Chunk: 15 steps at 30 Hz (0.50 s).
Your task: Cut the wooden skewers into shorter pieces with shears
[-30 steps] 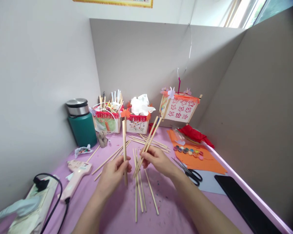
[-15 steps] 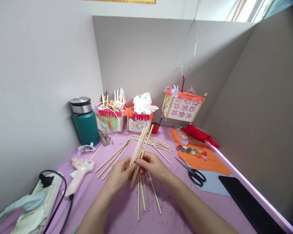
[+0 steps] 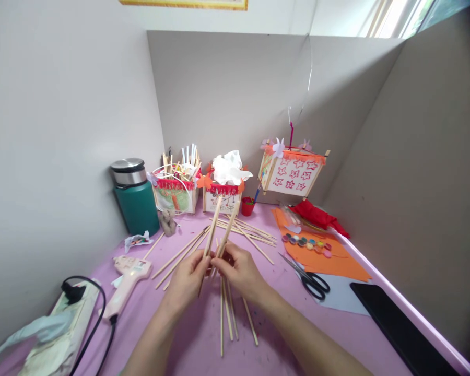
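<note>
My left hand [image 3: 187, 282] and my right hand [image 3: 238, 270] meet above the pink table [image 3: 282, 334], both pinched on thin wooden sticks [image 3: 219, 230] that point up and away from me. The left hand grips one stick that leans to the right. The right hand grips a small bunch beside it. More loose sticks [image 3: 229, 318] lie flat on the table under and beyond my hands.
A pink glue gun [image 3: 127, 279] and a power strip [image 3: 62, 324] lie at the left. A green flask [image 3: 135, 198], two decorated boxes [image 3: 176, 190] and a paper lantern [image 3: 292, 172] stand at the back. Scissors [image 3: 307, 277], orange paper [image 3: 325, 256] and a black tablet [image 3: 399, 329] lie right.
A second ago the hands held their sticks apart, the left one upright. They came together, and the sticks now lean side by side between both hands.
</note>
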Motion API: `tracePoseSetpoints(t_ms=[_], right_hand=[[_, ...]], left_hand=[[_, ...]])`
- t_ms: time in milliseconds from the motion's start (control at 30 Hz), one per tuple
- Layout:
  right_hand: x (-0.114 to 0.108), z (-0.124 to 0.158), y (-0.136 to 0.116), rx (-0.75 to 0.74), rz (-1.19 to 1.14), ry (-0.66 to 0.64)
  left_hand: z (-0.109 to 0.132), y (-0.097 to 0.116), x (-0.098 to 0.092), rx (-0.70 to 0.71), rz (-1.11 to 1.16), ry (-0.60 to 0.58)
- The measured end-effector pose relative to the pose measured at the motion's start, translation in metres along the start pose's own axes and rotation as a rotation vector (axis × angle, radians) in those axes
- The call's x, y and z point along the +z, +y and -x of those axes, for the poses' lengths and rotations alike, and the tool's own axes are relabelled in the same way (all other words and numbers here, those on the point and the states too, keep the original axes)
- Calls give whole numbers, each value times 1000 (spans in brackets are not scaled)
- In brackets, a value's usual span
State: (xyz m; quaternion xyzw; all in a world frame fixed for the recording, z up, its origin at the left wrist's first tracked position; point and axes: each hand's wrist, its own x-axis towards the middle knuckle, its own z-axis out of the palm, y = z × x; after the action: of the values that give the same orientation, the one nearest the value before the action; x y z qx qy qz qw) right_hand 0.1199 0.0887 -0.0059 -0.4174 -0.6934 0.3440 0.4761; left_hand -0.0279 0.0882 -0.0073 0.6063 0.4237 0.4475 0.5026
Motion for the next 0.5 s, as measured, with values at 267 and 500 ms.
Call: tracePoseSetpoints(t_ms=[267,500], right_hand=[[7,3,-1,-59,148,-3],[10,5,3,-32,120,14]], left_hand=[[1,2,6,27,114,98],[5,12,7,6,260,76]])
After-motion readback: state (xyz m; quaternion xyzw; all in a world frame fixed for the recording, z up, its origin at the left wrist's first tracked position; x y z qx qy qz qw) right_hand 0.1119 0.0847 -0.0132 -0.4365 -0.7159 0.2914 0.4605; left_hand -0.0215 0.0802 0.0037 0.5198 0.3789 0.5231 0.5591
